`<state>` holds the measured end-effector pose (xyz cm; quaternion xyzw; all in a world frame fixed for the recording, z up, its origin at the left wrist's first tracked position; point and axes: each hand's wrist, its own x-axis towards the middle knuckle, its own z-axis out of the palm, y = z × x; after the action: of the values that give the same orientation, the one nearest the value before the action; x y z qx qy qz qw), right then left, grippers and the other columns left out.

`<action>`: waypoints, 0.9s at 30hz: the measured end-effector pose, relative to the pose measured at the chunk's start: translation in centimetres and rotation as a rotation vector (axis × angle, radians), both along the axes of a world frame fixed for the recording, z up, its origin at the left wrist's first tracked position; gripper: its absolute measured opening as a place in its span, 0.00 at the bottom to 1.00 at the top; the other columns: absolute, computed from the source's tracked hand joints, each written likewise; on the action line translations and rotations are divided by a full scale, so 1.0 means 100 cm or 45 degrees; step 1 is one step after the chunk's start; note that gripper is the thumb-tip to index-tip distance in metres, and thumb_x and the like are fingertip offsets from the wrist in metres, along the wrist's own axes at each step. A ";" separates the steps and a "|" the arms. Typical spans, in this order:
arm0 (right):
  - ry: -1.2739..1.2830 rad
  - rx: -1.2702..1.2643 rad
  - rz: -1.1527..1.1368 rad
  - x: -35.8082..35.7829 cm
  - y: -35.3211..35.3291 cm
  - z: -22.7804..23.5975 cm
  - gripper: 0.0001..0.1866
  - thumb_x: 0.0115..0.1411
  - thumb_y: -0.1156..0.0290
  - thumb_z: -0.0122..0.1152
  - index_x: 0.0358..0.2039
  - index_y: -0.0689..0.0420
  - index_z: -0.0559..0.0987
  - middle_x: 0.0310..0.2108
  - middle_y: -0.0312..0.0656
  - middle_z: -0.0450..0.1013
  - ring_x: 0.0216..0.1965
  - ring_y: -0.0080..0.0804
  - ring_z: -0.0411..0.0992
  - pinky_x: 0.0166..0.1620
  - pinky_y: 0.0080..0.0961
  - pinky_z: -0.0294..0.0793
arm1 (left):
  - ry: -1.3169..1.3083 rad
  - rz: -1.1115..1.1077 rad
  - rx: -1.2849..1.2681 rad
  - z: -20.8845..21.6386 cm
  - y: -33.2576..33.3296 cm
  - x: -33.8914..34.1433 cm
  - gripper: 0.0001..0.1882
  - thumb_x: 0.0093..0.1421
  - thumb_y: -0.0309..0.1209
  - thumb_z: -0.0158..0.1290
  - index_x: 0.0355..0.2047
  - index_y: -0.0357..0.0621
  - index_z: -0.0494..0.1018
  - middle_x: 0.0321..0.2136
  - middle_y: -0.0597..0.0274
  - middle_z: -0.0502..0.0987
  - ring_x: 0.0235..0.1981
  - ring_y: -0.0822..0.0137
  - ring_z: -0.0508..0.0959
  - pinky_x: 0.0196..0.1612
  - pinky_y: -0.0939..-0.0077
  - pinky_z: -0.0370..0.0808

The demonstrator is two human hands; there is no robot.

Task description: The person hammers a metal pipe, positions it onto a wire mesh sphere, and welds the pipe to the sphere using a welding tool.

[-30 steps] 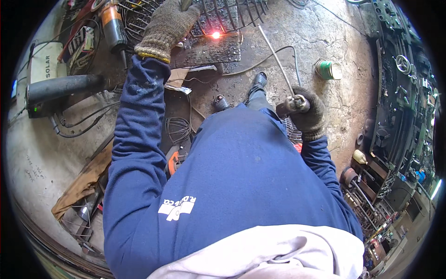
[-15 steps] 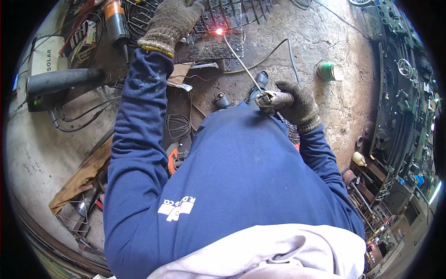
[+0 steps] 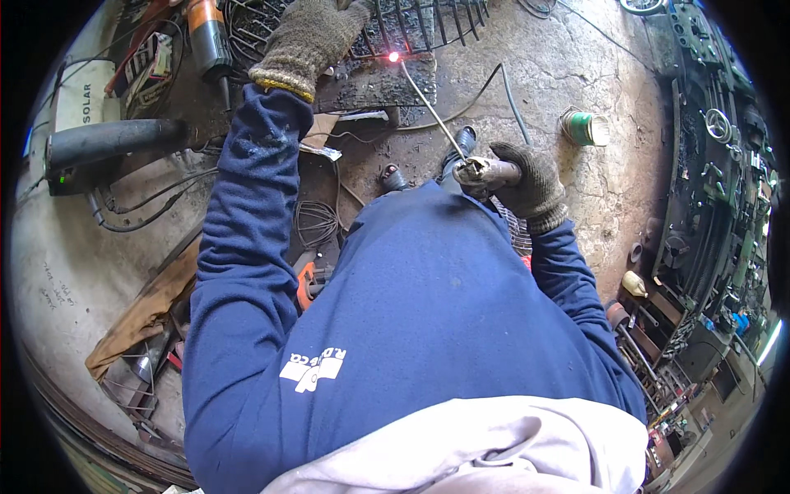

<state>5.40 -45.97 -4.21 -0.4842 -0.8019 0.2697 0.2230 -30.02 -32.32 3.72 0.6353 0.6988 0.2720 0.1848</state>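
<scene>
My right hand point(image 3: 531, 183), in a brown knit glove, is closed round a welding electrode holder point(image 3: 487, 174). A long thin welding rod point(image 3: 428, 103) runs from the holder up to a metal rack point(image 3: 403, 25) of dark parallel bars. At the rod's tip a small red-white glow point(image 3: 394, 57) meets the near end of the bars. My left hand point(image 3: 317, 41), gloved alike, is closed on the rack's left side; its fingertips are partly cut off by the top edge. Under the rack lies a dark, spattered metal plate point(image 3: 378, 86).
An orange-and-grey angle grinder point(image 3: 207, 45) stands left of my left hand. Farther left is a white-and-black welding machine point(image 3: 86, 99) with cables. A green-and-white can point(image 3: 586, 128) is on the concrete floor at right. Dark machinery point(image 3: 708, 189) lines the right side.
My left hand and the barred rack have shifted slightly right. The glow at the rod tip has moved a little right with them and looks smaller. My right hand has hardly moved.
</scene>
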 end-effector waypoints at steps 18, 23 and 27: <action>-0.158 0.000 0.120 0.011 0.009 -0.026 0.22 0.51 0.65 0.76 0.47 0.53 0.83 0.43 0.47 0.81 0.44 0.49 0.81 0.46 0.37 0.82 | -0.160 0.008 -0.207 0.022 -0.009 0.001 0.22 0.61 0.39 0.58 0.51 0.40 0.73 0.40 0.42 0.80 0.45 0.40 0.80 0.48 0.53 0.76; -0.070 0.044 0.080 0.010 0.008 -0.016 0.27 0.50 0.64 0.78 0.51 0.55 0.80 0.44 0.48 0.81 0.45 0.47 0.82 0.47 0.39 0.81 | -0.192 -0.022 -0.248 0.023 -0.008 0.006 0.20 0.60 0.37 0.58 0.50 0.40 0.74 0.38 0.46 0.81 0.42 0.46 0.82 0.46 0.54 0.76; -0.180 -0.041 0.073 0.000 0.009 0.009 0.24 0.52 0.62 0.77 0.48 0.54 0.81 0.41 0.49 0.81 0.42 0.47 0.82 0.44 0.39 0.81 | -0.198 0.013 -0.190 0.022 -0.008 0.011 0.19 0.61 0.38 0.58 0.49 0.42 0.75 0.38 0.49 0.82 0.42 0.47 0.83 0.45 0.54 0.77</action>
<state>5.36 -45.03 -3.34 -0.4826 -0.8246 0.2541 0.1501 -28.88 -33.12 5.93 0.5930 0.7039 0.2689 0.2837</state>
